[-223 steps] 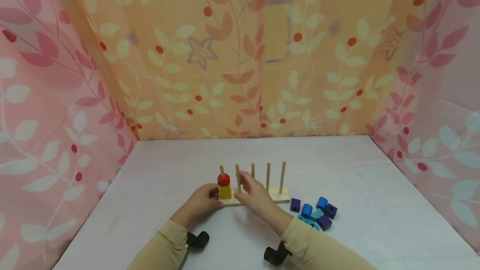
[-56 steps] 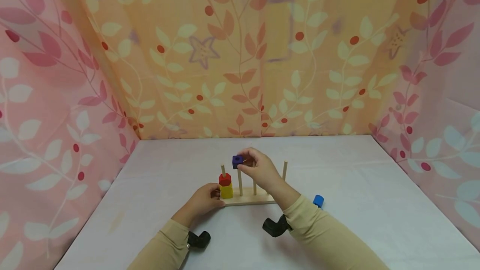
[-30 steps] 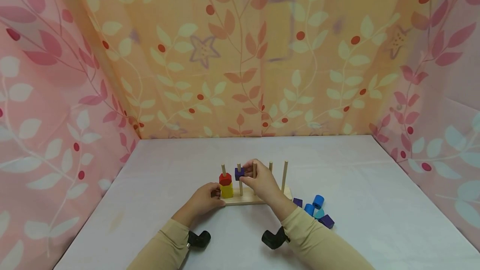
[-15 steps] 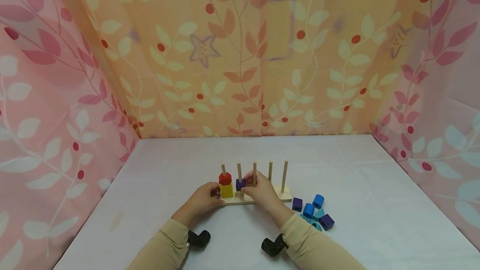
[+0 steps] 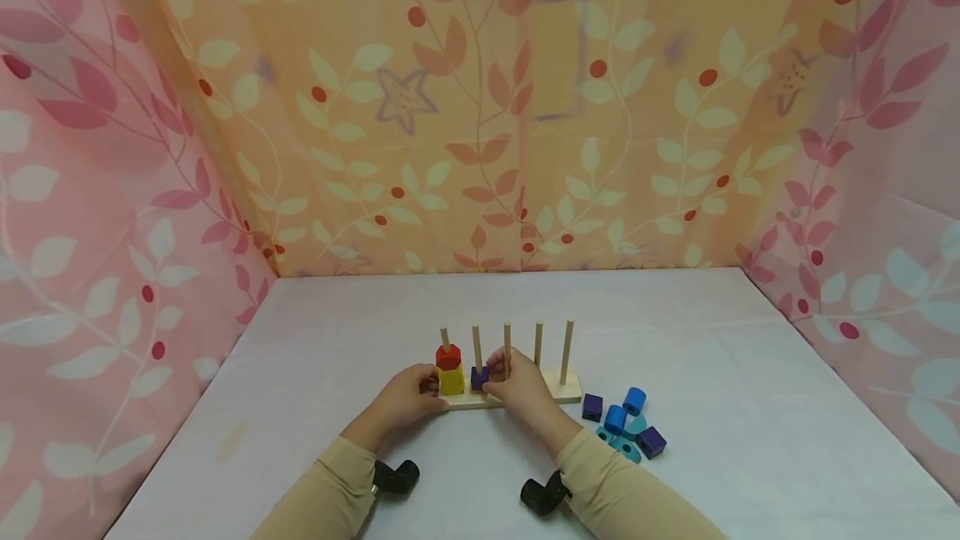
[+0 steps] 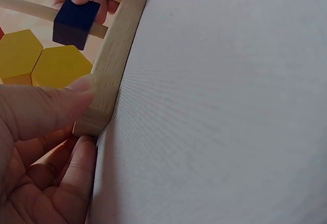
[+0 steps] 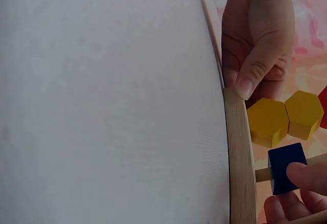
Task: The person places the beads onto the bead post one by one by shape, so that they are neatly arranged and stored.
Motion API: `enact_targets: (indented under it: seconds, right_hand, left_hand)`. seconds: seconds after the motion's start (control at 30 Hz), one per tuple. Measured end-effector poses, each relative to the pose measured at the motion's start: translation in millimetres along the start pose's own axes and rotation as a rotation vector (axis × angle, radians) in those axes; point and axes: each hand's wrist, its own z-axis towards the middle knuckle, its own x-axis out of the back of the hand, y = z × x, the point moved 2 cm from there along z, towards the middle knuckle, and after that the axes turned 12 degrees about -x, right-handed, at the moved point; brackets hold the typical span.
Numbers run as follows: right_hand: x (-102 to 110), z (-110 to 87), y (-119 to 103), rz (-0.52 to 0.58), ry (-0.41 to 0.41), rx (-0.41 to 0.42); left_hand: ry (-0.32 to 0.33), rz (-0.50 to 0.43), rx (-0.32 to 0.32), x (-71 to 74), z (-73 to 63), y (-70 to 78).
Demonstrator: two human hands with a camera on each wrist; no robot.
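A wooden peg stand [image 5: 568,391] with several upright pegs stands on the table. My left hand [image 5: 405,398] holds its left end, thumb [image 6: 76,93] on the base and fingers under or behind it. Yellow hexagonal blocks [image 5: 451,381] with a red block [image 5: 447,357] on top sit on the leftmost peg. My right hand [image 5: 525,394] pinches a purple cube [image 5: 479,378] threaded on the second peg. In the right wrist view a short stretch of peg shows between this cube [image 7: 281,170] and the base [image 7: 240,173]. The other pegs carry no blocks.
Right of the stand lie loose blocks: purple cubes [image 5: 651,442] [image 5: 592,407], blue cylinders [image 5: 634,401] [image 5: 615,418] and several light-blue pieces [image 5: 626,449]. Patterned cloth [image 5: 480,107] walls the back and both sides of the white table [image 5: 675,315].
The right hand has taken a purple cube from the loose blocks, put it over the second peg's tip and slid it down near the base. The left hand has stayed on the stand's end.
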Motion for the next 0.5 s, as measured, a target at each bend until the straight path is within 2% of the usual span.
enact_targets:
  seconds: [0.5]
  right_hand:
    - [1.4,-1.7,-1.2,-0.018,0.009,0.03]
  left_hand:
    - [-0.003,0.013,0.009,1.4,-1.1,5.9]
